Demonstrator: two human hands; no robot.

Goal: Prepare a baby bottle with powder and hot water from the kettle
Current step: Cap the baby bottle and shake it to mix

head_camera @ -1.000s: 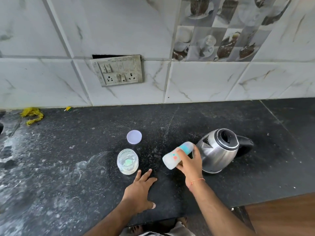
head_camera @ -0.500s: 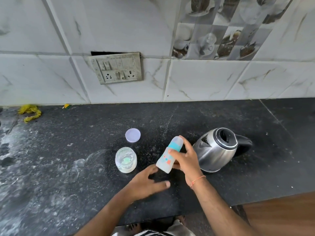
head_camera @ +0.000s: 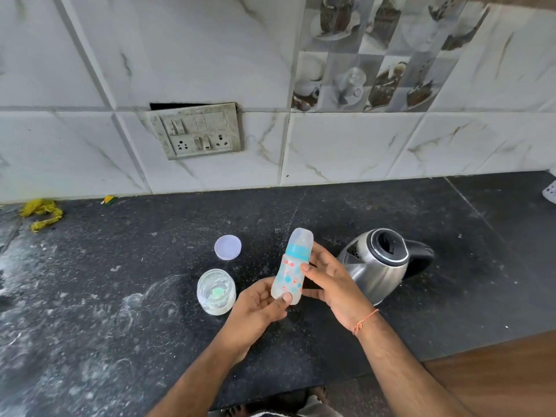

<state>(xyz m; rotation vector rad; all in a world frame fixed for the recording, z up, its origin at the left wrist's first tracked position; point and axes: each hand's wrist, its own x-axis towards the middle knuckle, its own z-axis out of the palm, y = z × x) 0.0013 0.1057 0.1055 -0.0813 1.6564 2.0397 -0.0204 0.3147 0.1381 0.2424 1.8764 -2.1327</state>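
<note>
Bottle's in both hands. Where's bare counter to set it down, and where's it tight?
Free: dark counter between the wall and the kettle; also the dusty stretch left of the powder jar. Crowded: around the jar and its lid, and where the left hand and right hand hold the baby bottle beside the kettle.

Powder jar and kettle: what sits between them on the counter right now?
In the head view, both hands and the baby bottle fill that stretch: left hand by the powder jar, right hand before the kettle.
</note>
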